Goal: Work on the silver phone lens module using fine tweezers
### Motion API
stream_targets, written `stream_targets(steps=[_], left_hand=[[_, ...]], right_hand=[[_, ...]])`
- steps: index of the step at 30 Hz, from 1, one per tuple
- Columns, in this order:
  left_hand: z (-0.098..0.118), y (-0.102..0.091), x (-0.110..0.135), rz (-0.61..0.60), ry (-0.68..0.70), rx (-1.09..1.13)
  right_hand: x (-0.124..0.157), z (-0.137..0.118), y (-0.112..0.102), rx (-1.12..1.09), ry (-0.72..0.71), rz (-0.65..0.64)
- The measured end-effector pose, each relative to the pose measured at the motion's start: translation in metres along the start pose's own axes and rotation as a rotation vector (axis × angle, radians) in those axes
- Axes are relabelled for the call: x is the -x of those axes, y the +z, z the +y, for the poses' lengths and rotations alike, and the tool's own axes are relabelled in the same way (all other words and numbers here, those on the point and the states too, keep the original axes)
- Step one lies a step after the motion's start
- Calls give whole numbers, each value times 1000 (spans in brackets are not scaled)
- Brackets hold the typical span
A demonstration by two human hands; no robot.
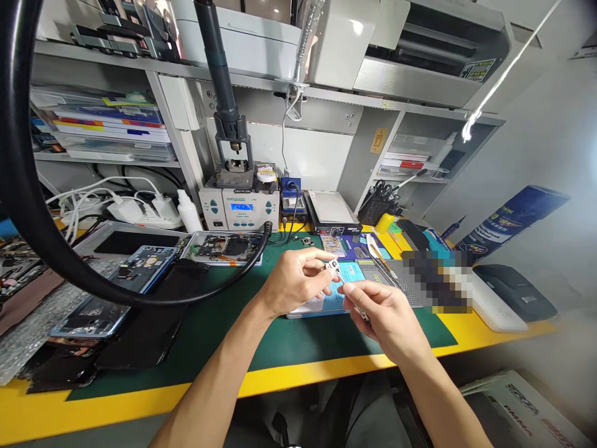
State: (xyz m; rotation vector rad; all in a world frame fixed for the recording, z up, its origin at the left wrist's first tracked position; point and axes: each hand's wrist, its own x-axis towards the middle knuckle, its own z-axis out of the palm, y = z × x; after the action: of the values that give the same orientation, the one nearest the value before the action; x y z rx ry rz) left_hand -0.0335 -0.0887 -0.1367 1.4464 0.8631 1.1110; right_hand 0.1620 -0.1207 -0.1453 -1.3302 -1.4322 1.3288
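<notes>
My left hand (293,283) is closed over the middle of the bench, pinching a small silvery phone part (333,265) with a dark round spot on it. Close by on the right, my right hand (385,311) is closed too, thumb and finger meeting at a thin light piece that reaches toward the silvery part. Another small metallic part (364,316) shows under the right fingers; what it is cannot be made out. Below both hands lies a light-blue phone or box-like flat item (347,305) on the green mat (270,354).
A hot-air station (240,208) stands at the back, its black hose (186,302) looping across the left. Opened phones (116,292) lie left. Tweezers (385,267) and a perforated tray (413,292) are on the right, near a blue spray can (513,218). A heating plate (333,211) sits behind.
</notes>
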Motion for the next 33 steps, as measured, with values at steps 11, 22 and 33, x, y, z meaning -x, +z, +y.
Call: stream_targets(steps=[11,22,33], left_hand=[[-3,0,-2,-15,-57,36],[-2,-1,-3,8,-82,15],[-2,1,-4,28,-58,9]], right_hand=[[6,0,5,283,-233,192],[4,5,6,443,-480,304],[2,5,5,360,-421,306]])
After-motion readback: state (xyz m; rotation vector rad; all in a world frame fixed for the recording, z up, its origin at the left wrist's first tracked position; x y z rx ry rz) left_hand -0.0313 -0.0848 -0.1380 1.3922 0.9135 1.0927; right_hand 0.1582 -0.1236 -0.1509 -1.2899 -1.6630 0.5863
